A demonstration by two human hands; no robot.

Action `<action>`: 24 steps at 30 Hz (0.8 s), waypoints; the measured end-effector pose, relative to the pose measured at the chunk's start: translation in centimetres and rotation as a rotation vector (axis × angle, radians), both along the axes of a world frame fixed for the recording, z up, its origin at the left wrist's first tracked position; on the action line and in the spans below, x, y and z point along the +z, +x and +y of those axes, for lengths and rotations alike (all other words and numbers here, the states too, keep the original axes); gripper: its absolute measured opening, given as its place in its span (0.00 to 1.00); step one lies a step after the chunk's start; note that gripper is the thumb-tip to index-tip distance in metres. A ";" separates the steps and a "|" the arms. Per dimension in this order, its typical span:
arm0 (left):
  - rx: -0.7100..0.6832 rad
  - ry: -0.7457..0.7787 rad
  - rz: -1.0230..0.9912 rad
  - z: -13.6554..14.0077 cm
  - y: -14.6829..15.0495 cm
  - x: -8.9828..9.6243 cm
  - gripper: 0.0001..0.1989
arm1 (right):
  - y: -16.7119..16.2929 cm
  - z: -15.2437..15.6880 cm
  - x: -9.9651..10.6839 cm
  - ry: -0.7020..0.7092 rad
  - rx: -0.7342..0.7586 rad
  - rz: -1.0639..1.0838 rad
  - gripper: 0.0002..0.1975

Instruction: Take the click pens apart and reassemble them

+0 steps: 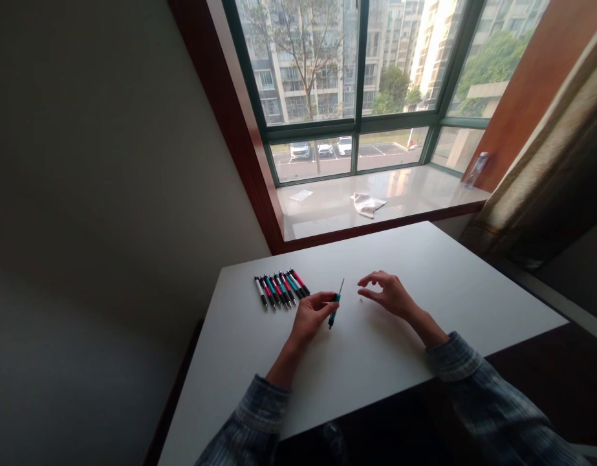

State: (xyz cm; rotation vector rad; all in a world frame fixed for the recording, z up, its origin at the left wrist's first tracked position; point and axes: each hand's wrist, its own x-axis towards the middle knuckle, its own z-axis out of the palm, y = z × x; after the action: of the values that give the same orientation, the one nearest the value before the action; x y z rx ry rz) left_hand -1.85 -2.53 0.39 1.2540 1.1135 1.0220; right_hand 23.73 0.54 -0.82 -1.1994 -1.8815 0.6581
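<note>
My left hand [310, 316] is closed on a teal pen barrel [333, 316], pinched between thumb and fingers. A thin refill [341, 286] sticks up out of the barrel's upper end, and the barrel's dark end points down towards the table. To the right, my right hand [388, 294] hovers over the tabletop with thumb and fingers apart. Just below its thumb tip is a tiny pale speck [361, 299], too small to name. Left of my left hand lies a row of several pens [281, 288] in white, red and teal, side by side with black grips and metal tips.
The white table [356, 369] meets a window sill [322, 217] at the back. On the sill are a crumpled cloth [369, 205], a flat white packet [301, 195] and a clear bottle [477, 170]. A grey wall [108, 194] stands left, a curtain [535, 136] right.
</note>
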 end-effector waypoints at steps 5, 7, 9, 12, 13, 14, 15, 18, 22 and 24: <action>-0.063 0.028 0.007 -0.2 0.0 0.2 0.17 | -2.9 -0.4 1.5 -0.230 0.146 0.285 0.17; -0.084 0.040 0.013 -0.2 0.0 0.3 0.17 | -4.3 -0.7 1.7 -0.275 0.216 0.362 0.17; -0.088 0.045 0.003 -0.2 0.0 0.3 0.17 | -5.1 -0.8 2.0 -0.294 0.255 0.430 0.15; -0.059 0.029 -0.014 -0.2 0.0 0.4 0.17 | -4.8 -0.5 2.9 -0.271 0.174 0.605 0.14; -0.046 0.020 -0.017 -0.2 0.0 0.4 0.18 | -4.2 -0.3 3.4 -0.255 0.119 0.681 0.14; -0.032 0.012 -0.019 -0.2 0.0 0.4 0.18 | -3.5 -0.1 3.9 -0.236 0.063 0.749 0.15; -0.018 0.009 -0.021 -0.2 0.1 0.5 0.18 | -2.7 0.0 4.4 -0.219 0.017 0.791 0.16; 0.005 0.010 -0.023 -0.2 0.1 0.6 0.17 | -0.6 0.1 5.4 -0.118 -0.103 0.646 0.17; 0.019 0.021 -0.031 -0.1 0.1 0.5 0.17 | 0.5 -1.1 4.2 -0.052 -0.163 0.049 0.14; 0.026 0.022 -0.024 0.0 0.1 0.3 0.17 | 0.3 -1.6 2.8 -0.088 -0.123 -0.145 0.11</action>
State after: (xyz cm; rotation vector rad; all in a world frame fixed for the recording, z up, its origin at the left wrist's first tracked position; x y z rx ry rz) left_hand -1.76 -2.57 0.69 1.2446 1.1055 1.0682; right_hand 24.07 -1.05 1.93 -1.4410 -1.8956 0.6064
